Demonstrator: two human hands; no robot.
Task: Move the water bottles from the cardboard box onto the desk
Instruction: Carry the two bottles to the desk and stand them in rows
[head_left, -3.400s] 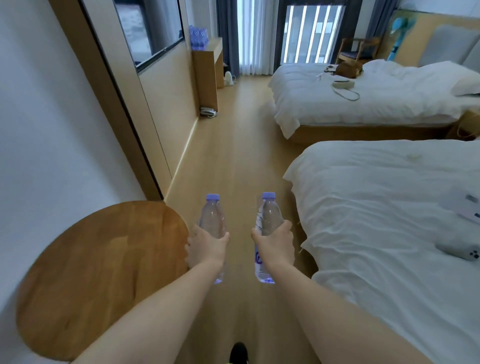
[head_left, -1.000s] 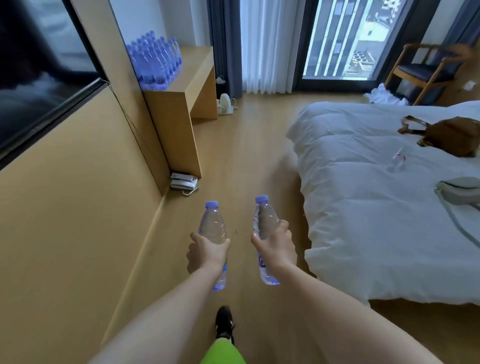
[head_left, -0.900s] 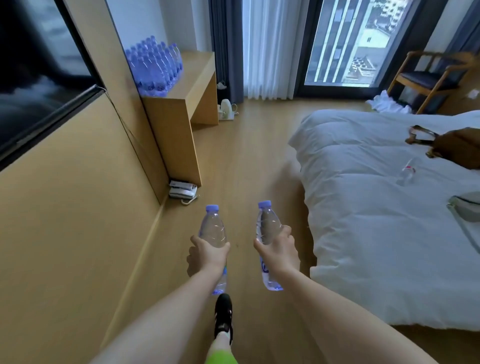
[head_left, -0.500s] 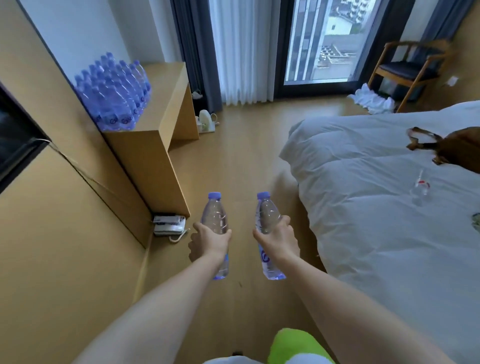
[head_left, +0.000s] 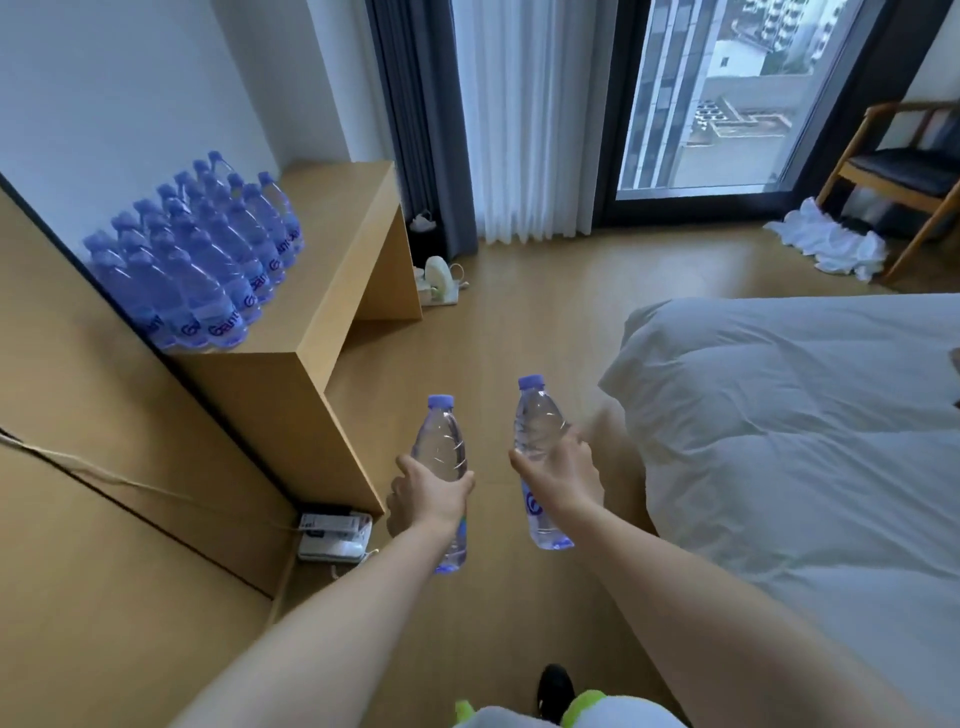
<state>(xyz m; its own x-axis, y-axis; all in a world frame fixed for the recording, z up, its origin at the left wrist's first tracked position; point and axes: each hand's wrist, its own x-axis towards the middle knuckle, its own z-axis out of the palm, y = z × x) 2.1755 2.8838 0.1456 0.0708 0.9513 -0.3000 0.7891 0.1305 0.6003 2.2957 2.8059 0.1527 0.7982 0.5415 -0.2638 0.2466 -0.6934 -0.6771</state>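
Two water bottles in hand, one each. Left hand wraps the middle of the left bottle, fingers curled round it, bottle roughly upright, purple cap up. Right hand grips the right bottle the same way, cap up, tilted slightly left at the top; its label shows below the hand. The two bottles are near each other but apart, both held out over the wooden floor, not touching anything else. On the desk to the left sits a packed cluster of bottles with purple caps, standing in rows against the wall; exact count cannot be told since they overlap, roughly two dozen caps show. Front part of the desk top beside the cluster is bare wood. Desk's side panel stands between the held bottles and the cluster. One phone-like white device lies on the floor at the foot of the desk, cable running off it. One small white appliance on the floor past the desk near the dark curtain. One bed with white duvet on the right, close to the right arm. One wooden chair by the window, white cloth heap at its feet. One black shoe at the bottom edge. Cardboard box not in view.
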